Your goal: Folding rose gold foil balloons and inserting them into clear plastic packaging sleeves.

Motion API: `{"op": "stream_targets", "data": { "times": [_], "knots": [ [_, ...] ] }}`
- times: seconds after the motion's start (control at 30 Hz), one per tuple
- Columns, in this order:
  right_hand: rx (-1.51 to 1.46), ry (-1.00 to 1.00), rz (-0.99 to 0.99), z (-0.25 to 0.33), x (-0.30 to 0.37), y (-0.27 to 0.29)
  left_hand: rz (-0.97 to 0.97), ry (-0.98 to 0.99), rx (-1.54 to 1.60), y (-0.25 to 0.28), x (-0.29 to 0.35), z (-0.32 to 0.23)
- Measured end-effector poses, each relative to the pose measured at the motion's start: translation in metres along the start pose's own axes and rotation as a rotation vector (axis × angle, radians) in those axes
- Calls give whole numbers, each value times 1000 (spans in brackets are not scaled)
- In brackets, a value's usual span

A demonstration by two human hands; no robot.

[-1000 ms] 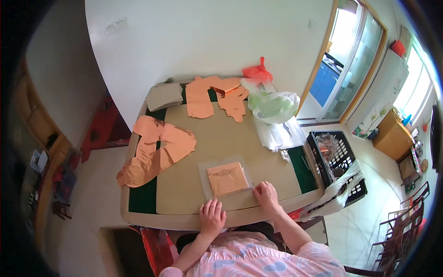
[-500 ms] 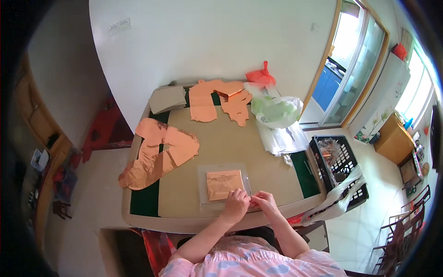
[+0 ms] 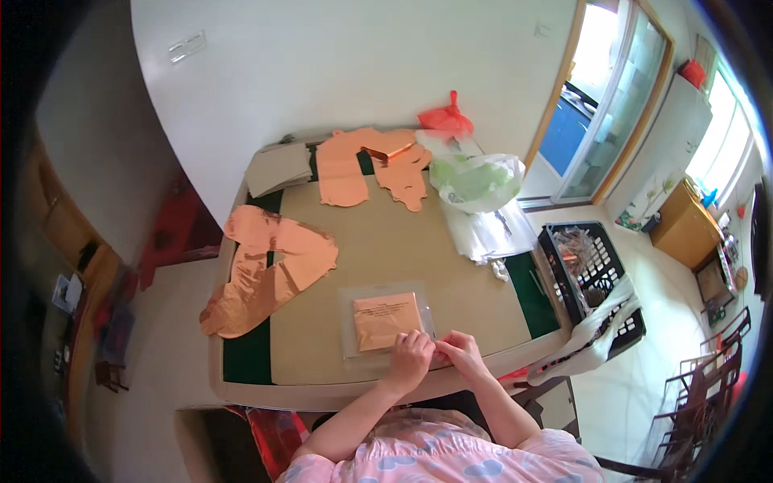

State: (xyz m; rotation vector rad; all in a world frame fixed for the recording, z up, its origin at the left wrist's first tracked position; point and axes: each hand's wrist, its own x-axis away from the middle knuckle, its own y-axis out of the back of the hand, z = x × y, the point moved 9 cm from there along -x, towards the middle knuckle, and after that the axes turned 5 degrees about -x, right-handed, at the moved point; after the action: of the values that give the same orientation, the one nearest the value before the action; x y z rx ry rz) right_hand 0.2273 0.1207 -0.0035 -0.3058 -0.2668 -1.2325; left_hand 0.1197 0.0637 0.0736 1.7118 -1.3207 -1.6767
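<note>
A clear plastic bag point(image 3: 348, 325) lies flat near the table's front edge. Inside it is a folded rose-gold foil packet point(image 3: 385, 320) with dark print on its upper part. My left hand point(image 3: 411, 360) is closed at the bag's lower right corner, partly covering the packet. Close beside it, my right hand point(image 3: 460, 352) pinches at the bag's right edge. The fingertips of both hands nearly meet, and the bit of plastic between them is too small to make out clearly.
Flat rose-gold foil balloons lie at the table's left point(image 3: 278, 262) and back point(image 3: 345, 173). Grey-beige sheets point(image 3: 278, 169) are stacked at the back left. A white-green plastic bag point(image 3: 477, 183) rests on clear bags point(image 3: 489, 233); a red bag point(image 3: 447, 119) sits behind. A black crate point(image 3: 596, 278) stands right.
The view has shifted slightly, so the table sits a little further left in it. Both hands stay closed at the bag's edge with hardly any visible movement.
</note>
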Motion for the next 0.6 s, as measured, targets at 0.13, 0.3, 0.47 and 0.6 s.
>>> {"op": "stream_targets", "data": {
  "times": [0.13, 0.3, 0.47, 0.6],
  "knots": [
    [27, 38, -12, 4, 1, -2, 4, 29, 27, 3, -2, 3],
    [-104, 18, -3, -2, 0, -7, -3, 203, 243, 31, 16, 30],
    [-115, -87, 27, -2, -2, 1, -176, 528, 278, 87, 61, 102],
    [-91, -46, 85, -3, -1, -11, -12, 288, 198, 79, 28, 63]
  ]
}}
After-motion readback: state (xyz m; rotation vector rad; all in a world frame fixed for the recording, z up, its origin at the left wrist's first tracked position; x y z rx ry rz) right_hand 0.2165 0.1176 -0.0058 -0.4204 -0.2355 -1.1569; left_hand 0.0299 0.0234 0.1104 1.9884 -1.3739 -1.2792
